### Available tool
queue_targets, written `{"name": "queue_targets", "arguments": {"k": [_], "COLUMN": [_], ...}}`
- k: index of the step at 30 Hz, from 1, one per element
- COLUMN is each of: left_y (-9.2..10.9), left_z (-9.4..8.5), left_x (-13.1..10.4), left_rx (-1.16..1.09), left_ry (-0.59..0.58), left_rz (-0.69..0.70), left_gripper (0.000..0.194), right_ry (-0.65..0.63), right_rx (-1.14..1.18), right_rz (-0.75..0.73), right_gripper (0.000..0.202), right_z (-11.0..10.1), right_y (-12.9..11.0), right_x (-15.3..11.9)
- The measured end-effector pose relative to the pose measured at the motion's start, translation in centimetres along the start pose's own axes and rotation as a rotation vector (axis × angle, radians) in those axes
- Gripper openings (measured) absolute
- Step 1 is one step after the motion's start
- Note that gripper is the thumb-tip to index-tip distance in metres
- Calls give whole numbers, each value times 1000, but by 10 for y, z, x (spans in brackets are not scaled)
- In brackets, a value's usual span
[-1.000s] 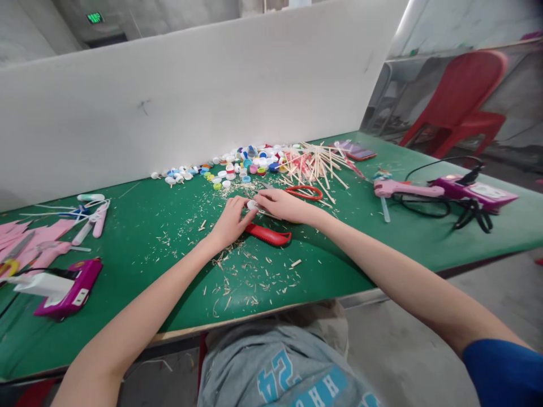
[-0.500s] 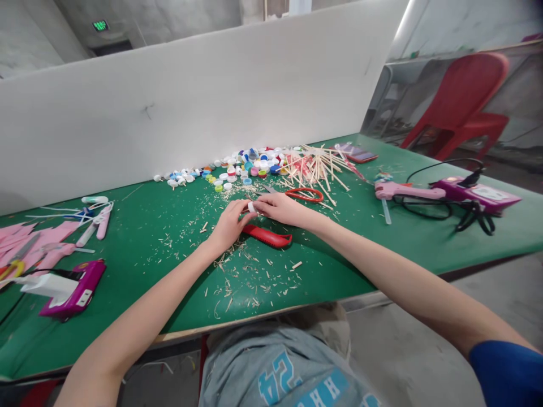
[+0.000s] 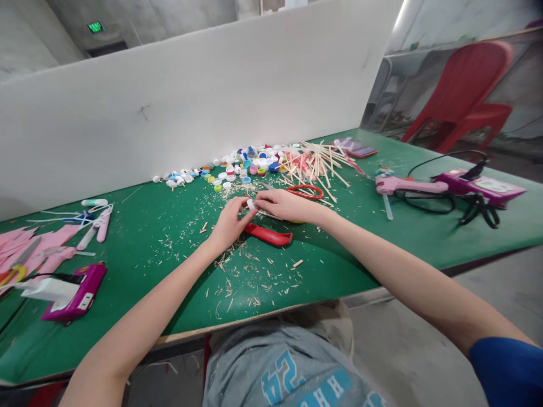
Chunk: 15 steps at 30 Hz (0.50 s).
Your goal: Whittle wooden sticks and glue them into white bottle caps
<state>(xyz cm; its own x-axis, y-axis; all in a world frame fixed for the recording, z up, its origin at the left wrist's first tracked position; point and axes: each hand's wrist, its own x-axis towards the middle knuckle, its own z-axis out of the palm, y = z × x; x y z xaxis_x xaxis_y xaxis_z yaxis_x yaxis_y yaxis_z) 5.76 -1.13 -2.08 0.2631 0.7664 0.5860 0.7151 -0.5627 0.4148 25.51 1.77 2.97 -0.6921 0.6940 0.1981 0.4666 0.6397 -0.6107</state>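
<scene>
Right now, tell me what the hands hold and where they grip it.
Both hands pinch one small white bottle cap: the left hand and the right hand meet on it with their fingers at its rim. Nothing else is held.

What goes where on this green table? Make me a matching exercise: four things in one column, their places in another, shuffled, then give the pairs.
Things:
1. red utility knife
2. bottle caps
3. red-handled scissors
4. pink glue gun

Places:
A. heaped along the white board at the back
B. far right, beside a coiled black cable
C. just below the left hand and right hand
D. just beyond the right hand, at the edge of the wooden sticks

Pairs: 1-C, 2-A, 3-D, 4-B
</scene>
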Motion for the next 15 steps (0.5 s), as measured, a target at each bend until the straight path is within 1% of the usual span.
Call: {"name": "queue_targets", "arguments": {"k": [6, 11, 15], "left_y": [-8, -9, -9], "left_z": [4, 5, 7], "left_x": [-2, -3, -4], "left_rx": [-12, 1, 22], "left_ry": [-21, -38, -49], "left_rz": [37, 90, 127], "left_gripper": [37, 36, 36], "right_ry": [4, -1, 4], "right_rx": [-20, -59, -105], "right_rz": [-37, -74, -94], "right_gripper": [33, 32, 28], "right_z": [-2, 1, 1], "right_y": [-1, 4, 6], "right_x": [-2, 0, 0]}}
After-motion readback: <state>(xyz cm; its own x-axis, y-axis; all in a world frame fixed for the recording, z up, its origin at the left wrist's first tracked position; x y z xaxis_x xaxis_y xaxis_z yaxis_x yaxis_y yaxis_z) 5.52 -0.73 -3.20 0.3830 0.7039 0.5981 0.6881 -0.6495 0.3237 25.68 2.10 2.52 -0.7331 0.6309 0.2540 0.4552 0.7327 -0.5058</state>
